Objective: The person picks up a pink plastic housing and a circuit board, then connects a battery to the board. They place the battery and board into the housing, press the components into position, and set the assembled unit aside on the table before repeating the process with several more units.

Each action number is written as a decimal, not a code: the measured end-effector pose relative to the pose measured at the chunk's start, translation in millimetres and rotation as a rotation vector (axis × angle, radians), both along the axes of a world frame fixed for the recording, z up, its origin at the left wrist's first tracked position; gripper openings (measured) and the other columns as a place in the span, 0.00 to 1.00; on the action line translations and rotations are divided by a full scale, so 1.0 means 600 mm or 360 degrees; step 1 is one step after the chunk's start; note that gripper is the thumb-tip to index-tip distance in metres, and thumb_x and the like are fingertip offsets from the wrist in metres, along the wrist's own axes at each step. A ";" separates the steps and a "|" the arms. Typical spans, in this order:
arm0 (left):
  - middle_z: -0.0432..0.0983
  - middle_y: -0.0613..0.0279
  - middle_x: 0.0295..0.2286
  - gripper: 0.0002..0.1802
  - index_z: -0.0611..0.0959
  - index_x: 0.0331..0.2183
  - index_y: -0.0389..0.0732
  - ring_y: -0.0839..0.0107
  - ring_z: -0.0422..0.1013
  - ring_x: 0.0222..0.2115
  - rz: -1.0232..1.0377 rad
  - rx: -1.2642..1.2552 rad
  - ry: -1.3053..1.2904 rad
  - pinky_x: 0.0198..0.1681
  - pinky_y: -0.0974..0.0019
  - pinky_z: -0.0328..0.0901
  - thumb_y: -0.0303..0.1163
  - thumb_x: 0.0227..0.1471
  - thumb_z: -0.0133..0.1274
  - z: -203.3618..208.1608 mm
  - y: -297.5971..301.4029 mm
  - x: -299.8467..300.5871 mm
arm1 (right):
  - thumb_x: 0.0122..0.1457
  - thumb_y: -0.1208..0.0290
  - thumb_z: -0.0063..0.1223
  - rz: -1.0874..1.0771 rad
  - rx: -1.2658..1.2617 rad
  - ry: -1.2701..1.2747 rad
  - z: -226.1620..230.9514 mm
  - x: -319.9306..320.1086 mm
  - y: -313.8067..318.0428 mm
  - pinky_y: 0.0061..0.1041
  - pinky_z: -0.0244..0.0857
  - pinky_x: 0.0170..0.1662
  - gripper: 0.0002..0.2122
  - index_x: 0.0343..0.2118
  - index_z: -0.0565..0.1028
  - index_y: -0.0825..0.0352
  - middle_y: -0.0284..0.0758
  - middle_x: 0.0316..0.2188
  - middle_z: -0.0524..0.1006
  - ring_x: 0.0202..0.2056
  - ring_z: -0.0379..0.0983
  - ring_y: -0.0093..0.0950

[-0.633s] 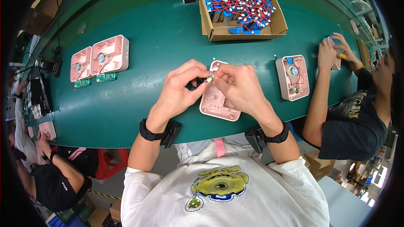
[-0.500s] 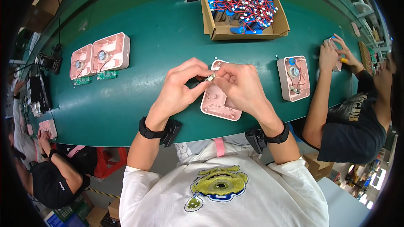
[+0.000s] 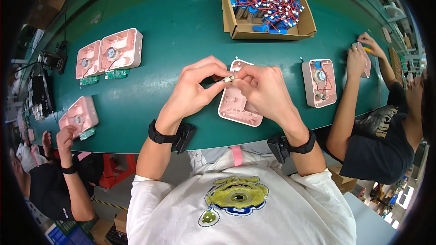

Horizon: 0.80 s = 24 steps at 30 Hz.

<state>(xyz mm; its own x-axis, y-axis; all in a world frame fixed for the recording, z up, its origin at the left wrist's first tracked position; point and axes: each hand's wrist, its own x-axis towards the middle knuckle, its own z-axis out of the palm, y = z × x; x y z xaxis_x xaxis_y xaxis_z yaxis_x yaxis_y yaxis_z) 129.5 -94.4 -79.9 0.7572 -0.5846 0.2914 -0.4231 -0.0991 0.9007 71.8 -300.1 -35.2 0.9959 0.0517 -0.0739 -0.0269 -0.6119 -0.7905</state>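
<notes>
In front of me a pink plastic housing [image 3: 239, 117] lies on the green table, its hollow side up. Over its far half my left hand [image 3: 196, 86] and my right hand [image 3: 265, 91] meet, fingertips pinched together. Between the fingertips is a small whitish connector [image 3: 228, 79], gripped from both sides. Whatever else the connector joins to is hidden by my fingers. My hands also cover much of the housing's upper part.
A cardboard box [image 3: 272, 35] of blue cylindrical batteries with red-black wires stands at the back. Pink housings with speakers [image 3: 120, 50] sit left beside green circuit boards [image 3: 116, 73]; another housing [image 3: 319, 84] lies right. Co-workers' hands work at both sides.
Both my hands stay pinched at the connector, with only slight finger movement. At the left, a pink housing with a speaker and circuit board has moved farther onto the table beside a co-worker's hand.
</notes>
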 end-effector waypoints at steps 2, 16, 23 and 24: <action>0.82 0.57 0.37 0.10 0.87 0.38 0.34 0.66 0.78 0.37 0.0014 0.0009 0.0050 0.43 0.65 0.72 0.20 0.50 0.68 0.004 0.001 -0.002 | 0.57 0.76 0.62 0.0004 0.0011 -0.0047 0.003 -0.005 0.003 0.27 0.62 0.23 0.06 0.32 0.82 0.74 0.38 0.17 0.77 0.17 0.70 0.22; 0.80 0.58 0.35 0.11 0.87 0.39 0.34 0.67 0.76 0.33 0.0002 -0.0058 0.0155 0.40 0.66 0.72 0.18 0.51 0.65 0.006 -0.005 -0.004 | 0.61 0.77 0.62 0.0165 -0.0125 -0.0482 -0.015 -0.005 -0.009 0.29 0.71 0.28 0.04 0.36 0.83 0.72 0.41 0.27 0.83 0.22 0.78 0.29; 0.79 0.59 0.34 0.10 0.86 0.38 0.33 0.71 0.75 0.33 0.0053 0.0019 0.0213 0.39 0.69 0.72 0.19 0.52 0.66 0.007 -0.001 -0.005 | 0.62 0.73 0.63 -0.0172 -0.0218 -0.0574 0.012 0.015 -0.049 0.32 0.72 0.29 0.06 0.36 0.83 0.71 0.43 0.27 0.83 0.22 0.79 0.36; 0.78 0.60 0.33 0.10 0.86 0.38 0.32 0.71 0.75 0.32 0.0088 0.0027 0.0245 0.38 0.69 0.72 0.19 0.51 0.66 0.008 -0.002 -0.008 | 0.61 0.72 0.64 -0.0355 -0.0238 -0.0566 0.024 0.023 -0.058 0.33 0.72 0.30 0.07 0.36 0.83 0.71 0.44 0.26 0.82 0.23 0.79 0.37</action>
